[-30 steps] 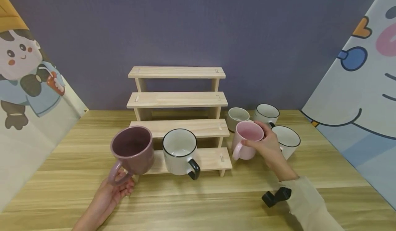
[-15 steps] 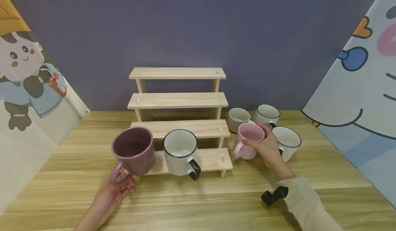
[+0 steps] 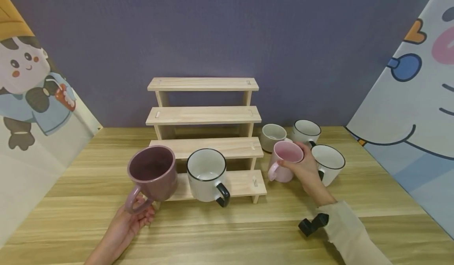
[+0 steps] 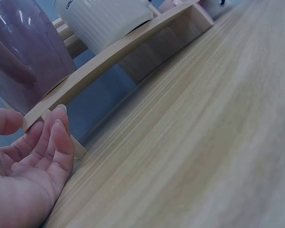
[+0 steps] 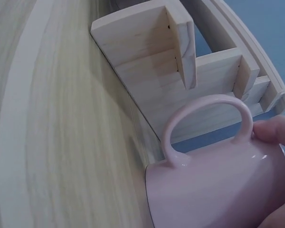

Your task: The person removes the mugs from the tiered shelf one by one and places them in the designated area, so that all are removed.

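My left hand holds the left end of the lowest step of a pale wooden tiered stand, thumb at the step's end and fingers curled beneath, as the left wrist view shows. Right above it a mauve mug stands on that step, handle toward the hand. Beside this mug is a white mug with a black rim and handle. To the right of the stand, my right hand grips a light pink mug near its rim. In the right wrist view the pink mug's handle faces the stand.
Close around the right hand are a grey-white cup and two black-rimmed white mugs, one behind and one at the right. A blue-grey wall rises behind the stand. Printed panels flank the wooden table.
The right forearm and sleeve have shifted slightly left, while the fingers keep their grip on the pink mug. The left hand, the stand and the other mugs show no clear movement.
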Demonstrator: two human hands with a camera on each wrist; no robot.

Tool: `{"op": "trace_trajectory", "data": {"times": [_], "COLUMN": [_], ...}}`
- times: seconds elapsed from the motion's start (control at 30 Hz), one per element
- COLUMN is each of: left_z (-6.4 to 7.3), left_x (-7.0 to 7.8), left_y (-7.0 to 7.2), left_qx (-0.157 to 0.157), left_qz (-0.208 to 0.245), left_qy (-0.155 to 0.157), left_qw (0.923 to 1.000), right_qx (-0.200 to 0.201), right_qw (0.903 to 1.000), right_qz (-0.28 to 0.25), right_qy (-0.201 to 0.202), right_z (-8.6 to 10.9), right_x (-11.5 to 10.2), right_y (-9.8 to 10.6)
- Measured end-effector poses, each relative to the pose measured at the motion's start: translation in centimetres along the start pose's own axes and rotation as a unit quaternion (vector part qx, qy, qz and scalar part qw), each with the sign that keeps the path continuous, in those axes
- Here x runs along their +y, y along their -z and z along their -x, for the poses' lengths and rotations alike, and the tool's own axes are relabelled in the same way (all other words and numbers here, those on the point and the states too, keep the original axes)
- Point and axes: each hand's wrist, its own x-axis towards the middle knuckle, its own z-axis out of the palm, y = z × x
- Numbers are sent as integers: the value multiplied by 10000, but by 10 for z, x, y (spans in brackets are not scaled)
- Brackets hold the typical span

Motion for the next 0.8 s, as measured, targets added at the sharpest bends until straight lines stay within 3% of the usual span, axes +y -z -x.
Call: {"op": "trace_trajectory", "data": {"times": [0.47,0.8], "left_z": [-3,0], "left_x": [2,1], "left_y": [0,0], "left_qx": [-125,-3], "left_qz": [95,-61], "left_qy": [32,45], "left_qw": [9999,10000], "right_qx": [-356,-384], "right_qw": [9992,9971], "right_qz": [148,650], "right_qy": [111,122], "right_z": [1,2], "right_x": [4,-6], "right_y": [4,5]}}
